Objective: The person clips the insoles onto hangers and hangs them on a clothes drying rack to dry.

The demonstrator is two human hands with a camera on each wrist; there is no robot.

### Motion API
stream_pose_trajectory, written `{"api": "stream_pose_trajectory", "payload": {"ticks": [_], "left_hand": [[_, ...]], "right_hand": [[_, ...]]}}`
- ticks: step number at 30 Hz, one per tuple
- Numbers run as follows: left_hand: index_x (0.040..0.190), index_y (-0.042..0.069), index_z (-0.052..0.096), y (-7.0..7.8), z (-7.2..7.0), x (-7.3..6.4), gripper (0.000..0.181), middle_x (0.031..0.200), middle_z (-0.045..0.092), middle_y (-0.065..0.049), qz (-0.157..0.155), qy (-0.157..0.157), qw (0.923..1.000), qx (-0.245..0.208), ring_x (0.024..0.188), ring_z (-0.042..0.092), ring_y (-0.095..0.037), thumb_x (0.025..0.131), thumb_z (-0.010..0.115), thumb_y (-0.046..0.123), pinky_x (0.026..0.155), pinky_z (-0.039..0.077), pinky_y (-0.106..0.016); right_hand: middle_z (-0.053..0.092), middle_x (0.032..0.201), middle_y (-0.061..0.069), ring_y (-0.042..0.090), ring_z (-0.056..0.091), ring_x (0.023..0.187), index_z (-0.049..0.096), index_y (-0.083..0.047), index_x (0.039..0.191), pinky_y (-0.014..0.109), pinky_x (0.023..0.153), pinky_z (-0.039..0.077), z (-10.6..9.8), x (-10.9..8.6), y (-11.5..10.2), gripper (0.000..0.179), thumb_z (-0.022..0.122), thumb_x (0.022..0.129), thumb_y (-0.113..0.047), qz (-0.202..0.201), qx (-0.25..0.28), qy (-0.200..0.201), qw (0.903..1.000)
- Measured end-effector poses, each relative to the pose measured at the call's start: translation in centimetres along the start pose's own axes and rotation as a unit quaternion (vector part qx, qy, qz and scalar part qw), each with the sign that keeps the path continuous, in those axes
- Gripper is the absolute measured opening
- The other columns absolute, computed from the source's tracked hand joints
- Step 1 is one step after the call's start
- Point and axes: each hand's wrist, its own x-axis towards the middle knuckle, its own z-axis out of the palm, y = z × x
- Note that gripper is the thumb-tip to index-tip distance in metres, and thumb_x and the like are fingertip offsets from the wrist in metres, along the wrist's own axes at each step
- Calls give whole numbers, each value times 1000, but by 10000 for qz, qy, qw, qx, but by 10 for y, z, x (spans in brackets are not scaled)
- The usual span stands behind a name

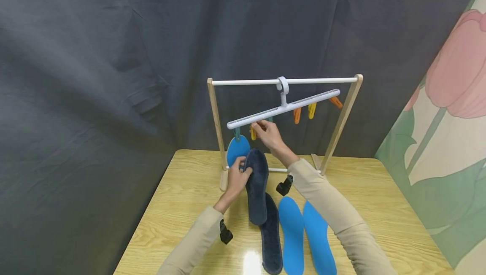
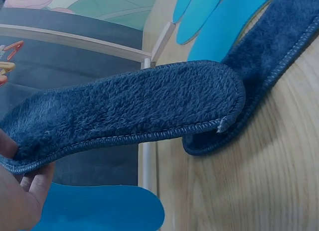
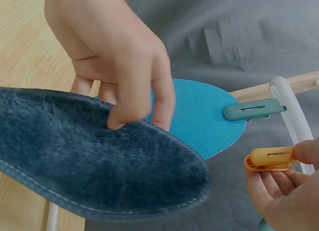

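Note:
My left hand (image 1: 237,179) pinches the edge of a dark blue fuzzy insole (image 1: 257,186), held upright below the hanger's lower end. With my right hand (image 1: 270,135) I pinch a yellow clothespin (image 3: 271,157) on the white hanger (image 1: 262,116), which tilts down to the left. Beside it a teal clothespin (image 3: 253,109) grips the tip of a light blue insole (image 3: 199,116) that hangs down behind my left hand. In the right wrist view, the fuzzy insole's rounded end is near the yellow clothespin, with a gap between them.
A second fuzzy insole (image 1: 271,241) and two light blue insoles (image 1: 291,233) lie on the wooden table (image 1: 182,207). The hanger hooks over the white bar of a wooden-legged rack (image 1: 343,119). Orange (image 1: 297,115) and yellow clothespins (image 1: 312,110) hang along its right half.

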Motion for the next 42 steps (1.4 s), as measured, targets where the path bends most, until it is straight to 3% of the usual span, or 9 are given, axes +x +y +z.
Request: {"api": "stream_pose_trajectory", "payload": {"ticks": [8, 17, 27, 37, 42], "left_hand": [[125, -2, 60, 5, 1, 6, 38, 95, 62, -14, 213, 171, 9996, -96, 54, 48, -10, 87, 61, 2, 56, 48, -28], [124, -2, 61, 7, 1, 9, 38, 94, 62, -13, 204, 214, 9995, -121, 52, 45, -8, 86, 61, 3, 55, 46, -25], [122, -1, 61, 11, 1, 9, 35, 93, 62, -13, 343, 304, 9985, -311, 54, 50, -9, 88, 59, 2, 53, 46, -24], [123, -1, 60, 15, 2, 12, 36, 95, 61, -15, 377, 321, 9972, -566, 50, 45, -7, 88, 59, 1, 50, 42, -22], [123, -2, 59, 18, 3, 14, 36, 93, 62, -15, 457, 295, 9959, -717, 53, 52, -11, 87, 58, -2, 53, 46, -23]], "right_hand": [[65, 98, 20, 27, 60, 86, 65, 4, 101, 33, 78, 53, 2, -1, 1, 26, 53, 104, -19, -238, -284, 277, 9989], [65, 96, 16, 25, 60, 86, 66, 3, 103, 46, 86, 54, 4, -2, 2, 24, 55, 104, -19, -180, -142, 384, 9990], [65, 96, 15, 23, 60, 84, 66, 5, 105, 34, 77, 54, 3, -4, 3, 27, 55, 104, -20, -210, -250, 487, 9983], [66, 97, 16, 25, 61, 86, 67, 5, 107, 34, 76, 54, 2, -4, 2, 26, 55, 104, -18, -179, -277, 529, 9981], [65, 96, 15, 25, 60, 86, 67, 4, 108, 34, 76, 52, 2, -3, 3, 26, 54, 104, -19, -151, -390, 538, 9977]]}}
